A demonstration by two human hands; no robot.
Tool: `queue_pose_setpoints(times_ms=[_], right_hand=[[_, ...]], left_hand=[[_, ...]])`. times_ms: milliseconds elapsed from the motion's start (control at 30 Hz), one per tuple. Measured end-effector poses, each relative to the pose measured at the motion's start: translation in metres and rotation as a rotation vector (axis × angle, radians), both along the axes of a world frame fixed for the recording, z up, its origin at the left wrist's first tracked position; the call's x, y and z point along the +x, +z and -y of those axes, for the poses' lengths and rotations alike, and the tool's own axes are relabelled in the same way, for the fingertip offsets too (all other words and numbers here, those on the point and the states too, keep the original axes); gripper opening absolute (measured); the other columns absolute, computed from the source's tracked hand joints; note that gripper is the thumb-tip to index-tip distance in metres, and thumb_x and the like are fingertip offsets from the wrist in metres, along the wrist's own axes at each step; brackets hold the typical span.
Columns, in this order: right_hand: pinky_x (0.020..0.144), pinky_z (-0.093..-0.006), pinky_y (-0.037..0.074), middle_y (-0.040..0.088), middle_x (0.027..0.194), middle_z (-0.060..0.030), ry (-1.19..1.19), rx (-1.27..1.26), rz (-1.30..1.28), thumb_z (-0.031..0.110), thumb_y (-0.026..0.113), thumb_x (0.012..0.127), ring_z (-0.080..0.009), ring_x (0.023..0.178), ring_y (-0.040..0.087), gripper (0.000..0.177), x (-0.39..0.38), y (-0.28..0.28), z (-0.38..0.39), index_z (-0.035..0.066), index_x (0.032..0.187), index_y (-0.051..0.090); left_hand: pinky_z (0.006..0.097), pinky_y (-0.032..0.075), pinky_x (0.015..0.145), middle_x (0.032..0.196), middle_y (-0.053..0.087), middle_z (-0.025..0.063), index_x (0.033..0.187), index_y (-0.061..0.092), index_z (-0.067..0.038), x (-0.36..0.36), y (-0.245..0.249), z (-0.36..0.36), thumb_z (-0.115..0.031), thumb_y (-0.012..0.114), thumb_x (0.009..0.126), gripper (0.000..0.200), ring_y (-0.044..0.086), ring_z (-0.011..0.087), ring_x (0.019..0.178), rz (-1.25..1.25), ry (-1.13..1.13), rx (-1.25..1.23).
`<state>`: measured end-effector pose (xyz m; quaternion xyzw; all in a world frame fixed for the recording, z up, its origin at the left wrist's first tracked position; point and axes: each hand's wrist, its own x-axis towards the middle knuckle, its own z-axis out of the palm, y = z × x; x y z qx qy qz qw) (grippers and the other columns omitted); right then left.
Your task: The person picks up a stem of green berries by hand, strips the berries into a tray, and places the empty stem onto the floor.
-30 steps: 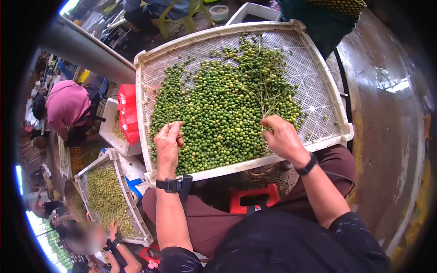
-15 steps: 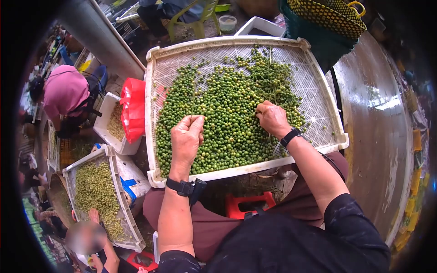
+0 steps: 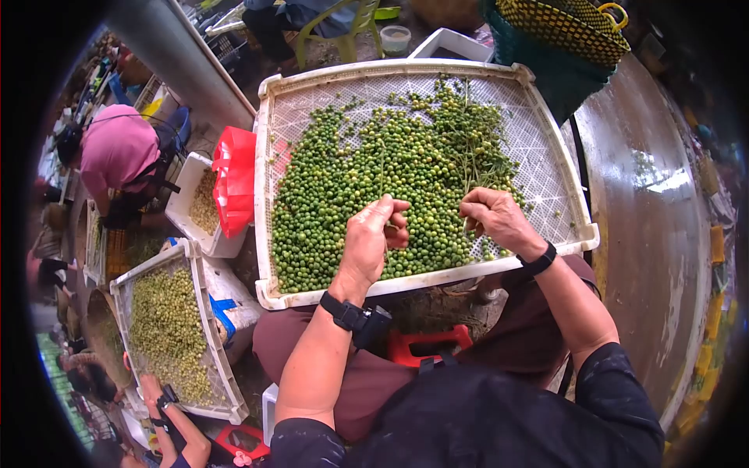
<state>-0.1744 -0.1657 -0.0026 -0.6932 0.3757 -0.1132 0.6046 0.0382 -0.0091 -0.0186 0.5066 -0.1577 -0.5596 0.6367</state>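
A white mesh tray (image 3: pixel 269 179) lies before me, holding a spread of small round green fruits (image 3: pixel 343 210). My left hand (image 3: pixel 373 242) is closed in a pinch above the near part of the fruits. From its thumb and forefinger a thin stem (image 3: pixel 382 173) rises. To its right, my right hand (image 3: pixel 503 222) is also pinched shut, low over the tray's near right part; a pale bit shows at its fingertips, too small to name. Beyond the right hand, green stalks with fruits attached (image 3: pixel 468 132) are heaped at the tray's far right.
A red bag (image 3: pixel 234 179) and a white box (image 3: pixel 187 191) stand left of the tray. Lower left, a co-worker's hands (image 3: pixel 152 390) touch another tray (image 3: pixel 226 351) of yellowish fruits. A person in pink (image 3: pixel 121 152) bends farther off. A woven basket (image 3: pixel 562 31) stands at far right.
Both hands have moved toward me and to the right, the left one farther rightward. My right hand has lifted back from the fruits. The co-worker's hands at the lower-left tray have shifted.
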Motion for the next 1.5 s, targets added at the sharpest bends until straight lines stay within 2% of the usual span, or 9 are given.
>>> queue_pose_setpoints(times_ms=[167,300,400,500,600,800,933,1167,1500], right_hand=[[0.058,-0.0281,0.052,0.068,0.076,-0.0007,0.241,0.287,0.020,0.020,0.065,0.098,-0.0086,0.064,0.063,0.019,-0.003,0.008,-0.037,0.002,0.094,0.070],[0.058,-0.0386,0.050,0.065,0.064,-0.0109,0.670,-0.152,-0.072,0.018,0.074,0.089,-0.0226,0.061,0.065,0.015,0.008,0.000,-0.074,0.004,0.086,0.070],[0.068,-0.0377,0.053,0.071,0.085,-0.0163,0.664,-0.213,0.078,0.010,0.071,0.088,-0.0274,0.072,0.068,0.018,0.006,-0.012,-0.080,0.003,0.104,0.066],[0.076,-0.0341,0.055,0.071,0.093,-0.0093,0.417,0.157,0.139,0.011,0.067,0.094,-0.0162,0.087,0.068,0.028,0.005,0.003,-0.068,0.001,0.119,0.063],[0.059,-0.0214,0.049,0.068,0.086,0.0017,0.081,0.219,0.262,0.021,0.073,0.096,-0.0033,0.069,0.060,0.027,0.019,-0.006,-0.061,0.003,0.114,0.066],[0.057,-0.0223,0.049,0.068,0.082,0.0029,0.029,0.269,0.366,0.020,0.071,0.098,-0.0043,0.066,0.060,0.019,0.027,-0.007,-0.063,0.005,0.110,0.069],[0.063,-0.0242,0.054,0.070,0.091,-0.0008,0.203,0.062,0.291,0.012,0.066,0.099,-0.0063,0.074,0.064,0.015,0.017,-0.014,-0.061,0.003,0.111,0.068],[0.065,-0.0233,0.054,0.066,0.120,-0.0013,0.129,0.486,0.375,0.016,0.067,0.098,-0.0059,0.095,0.063,0.034,0.021,-0.012,-0.058,0.004,0.129,0.062],[0.057,-0.0214,0.047,0.063,0.078,0.0051,0.164,0.318,0.309,0.022,0.069,0.099,-0.0024,0.067,0.057,0.015,0.019,-0.015,-0.063,0.007,0.102,0.069]], left_hand=[[0.0476,0.055,0.097,0.111,0.069,0.0135,0.119,0.063,0.001,0.007,-0.013,0.002,-0.035,0.040,0.110,0.043,0.066,0.0334,0.113,-0.469,0.008,-0.191],[0.0548,0.042,0.112,0.128,0.065,0.0210,0.121,0.064,0.002,0.004,-0.015,0.004,-0.033,0.039,0.109,0.045,0.055,0.0388,0.129,-0.566,0.010,-0.287],[0.0558,0.035,0.117,0.139,0.058,0.0247,0.124,0.065,0.003,0.000,-0.012,0.007,-0.031,0.040,0.108,0.045,0.048,0.0400,0.137,-0.578,-0.006,-0.330],[0.0562,0.035,0.117,0.142,0.056,0.0249,0.125,0.064,0.005,-0.006,-0.010,0.006,-0.031,0.039,0.109,0.046,0.047,0.0401,0.138,-0.550,-0.018,-0.313],[0.0505,0.039,0.116,0.143,0.056,0.0216,0.129,0.062,0.005,-0.022,-0.011,0.006,-0.028,0.037,0.109,0.046,0.050,0.0344,0.136,-0.479,-0.063,-0.268],[0.0423,0.052,0.102,0.142,0.058,0.0185,0.128,0.063,0.004,-0.041,-0.011,0.005,-0.028,0.036,0.109,0.046,0.059,0.0285,0.125,-0.339,-0.125,-0.183],[0.0419,0.052,0.099,0.141,0.058,0.0194,0.123,0.065,0.003,-0.034,-0.015,0.004,-0.031,0.036,0.110,0.047,0.060,0.0280,0.123,-0.580,-0.115,-0.190],[0.0423,0.055,0.094,0.144,0.057,0.0176,0.128,0.063,0.004,-0.034,-0.015,0.000,-0.029,0.036,0.109,0.047,0.062,0.0277,0.115,-0.578,-0.168,-0.238],[0.0403,0.045,0.110,0.144,0.056,0.0182,0.134,0.057,0.007,-0.042,-0.016,0.000,-0.023,0.038,0.109,0.044,0.057,0.0261,0.128,-0.373,-0.117,-0.187]])
